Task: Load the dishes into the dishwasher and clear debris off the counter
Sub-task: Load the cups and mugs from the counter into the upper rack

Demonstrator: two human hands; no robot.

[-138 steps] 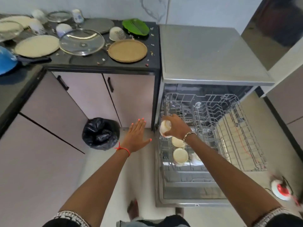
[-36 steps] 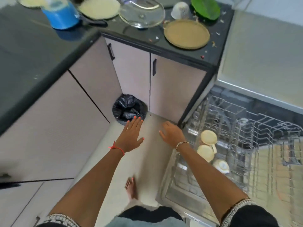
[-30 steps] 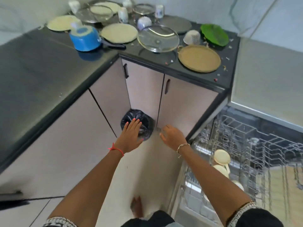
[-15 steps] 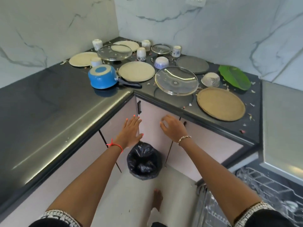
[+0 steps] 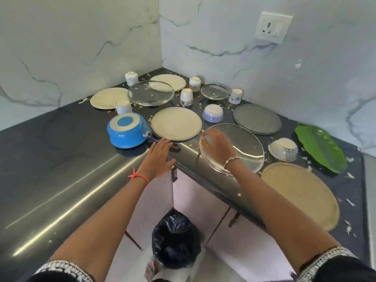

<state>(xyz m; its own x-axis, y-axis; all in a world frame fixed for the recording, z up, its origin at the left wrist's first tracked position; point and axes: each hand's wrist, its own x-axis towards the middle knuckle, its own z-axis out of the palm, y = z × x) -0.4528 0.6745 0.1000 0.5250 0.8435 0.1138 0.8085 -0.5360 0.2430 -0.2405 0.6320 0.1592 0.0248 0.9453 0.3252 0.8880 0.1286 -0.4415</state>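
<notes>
While both arms reach forward over the inner corner of the dark counter [image 5: 61, 159], the left hand [image 5: 158, 157] lies palm down with the wrist straight and a red thread [image 5: 139, 176] tied round it. Its fingers [image 5: 162, 144] are straight and close together, holding nothing. Their tips are over the black handle [image 5: 176, 148] of the upturned blue saucepan [image 5: 126, 131], which sits just to their left. Whether they touch the handle I cannot tell. A cream plate [image 5: 176, 123] lies just beyond the tips.

The right hand [image 5: 217, 148], with a chain bracelet [image 5: 231, 159] at the wrist, is laid over the left part of the big glass lid [image 5: 246, 149]. Its fingers [image 5: 208, 139] bend down at the lid's left rim but are blurred, so a real grip cannot be told. Beyond these fingers stands a blue-patterned bowl [image 5: 212, 116], upside down. To their right, past the lid, are a tipped white bowl [image 5: 283, 149], a green leaf plate [image 5: 319, 147] and a grey plate [image 5: 256, 119]. A tan plate [image 5: 299, 196] lies right of the wrist. Pale debris [image 5: 350, 175] is scattered over the counter around the dishes.
</notes>
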